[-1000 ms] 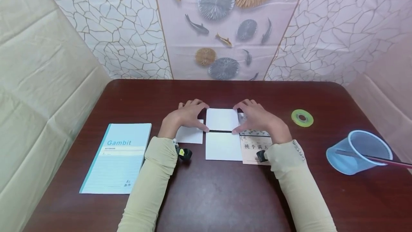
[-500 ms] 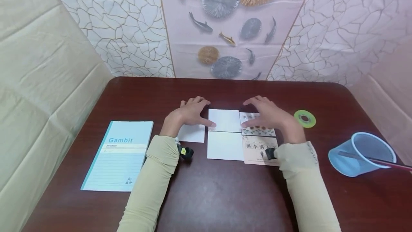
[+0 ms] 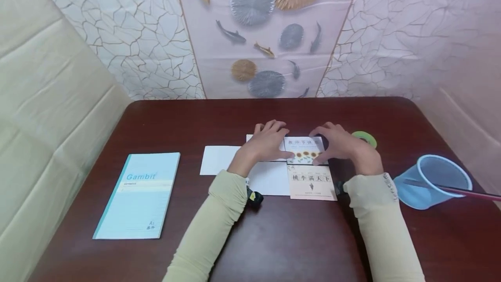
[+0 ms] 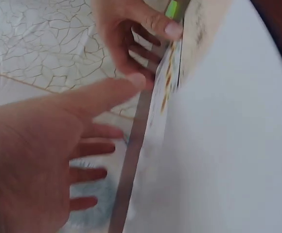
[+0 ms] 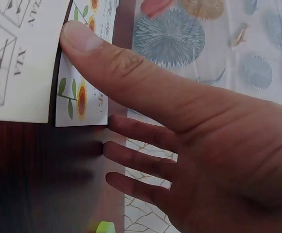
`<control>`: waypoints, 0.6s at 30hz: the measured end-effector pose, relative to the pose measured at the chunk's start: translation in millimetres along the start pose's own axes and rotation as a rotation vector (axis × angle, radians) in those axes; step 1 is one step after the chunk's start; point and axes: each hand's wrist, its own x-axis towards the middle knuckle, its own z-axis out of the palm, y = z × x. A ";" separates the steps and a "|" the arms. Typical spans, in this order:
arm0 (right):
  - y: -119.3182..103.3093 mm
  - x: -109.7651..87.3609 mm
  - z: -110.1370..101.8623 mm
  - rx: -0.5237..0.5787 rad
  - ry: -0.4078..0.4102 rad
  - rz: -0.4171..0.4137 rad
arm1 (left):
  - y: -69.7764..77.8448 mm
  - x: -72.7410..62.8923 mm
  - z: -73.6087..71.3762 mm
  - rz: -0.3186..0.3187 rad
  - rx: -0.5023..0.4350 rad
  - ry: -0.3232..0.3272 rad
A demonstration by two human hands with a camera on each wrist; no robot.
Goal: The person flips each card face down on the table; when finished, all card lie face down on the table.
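My left hand (image 3: 267, 144) was at one side of a small white paper card with yellow sunflowers (image 3: 304, 148), and my right hand (image 3: 340, 142) was at the other. Both hands had their fingers spread out and gripped nothing. My right thumb seemed to touch the card near its front edge. I could not tell if my left thumb touched it. The sunflower card lay flat on the shiny dark red-brown table (image 3: 305, 238), at the back right of a block of four.

To me, most of the lining up looked done. A square cream card with black Chinese writing (image 3: 312, 182) lay in front of the sunflower one, with a thin dark line between them. A plain white card at the front left (image 3: 271, 179) and a plain white card at the back left (image 3: 249, 137) made up the other half, partly hidden by my hand and arm. The sunflower card looked almost straight, so maybe just a tiny nudge was left. One loose plain white card (image 3: 220, 160) lay to the left, a little apart. I could not tell if it had to join them.
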 end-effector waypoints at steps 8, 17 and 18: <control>10.3 -1.6 -1.4 0.046 0.019 -0.025 | 20.9 26.6 10.1 -0.046 0.041 0.071; 17.1 -3.1 -0.8 0.053 0.041 -0.048 | 27.5 25.1 7.5 0.031 0.017 0.068; 17.6 -3.8 0.3 0.059 0.043 -0.047 | 27.7 25.0 7.7 0.038 0.033 0.062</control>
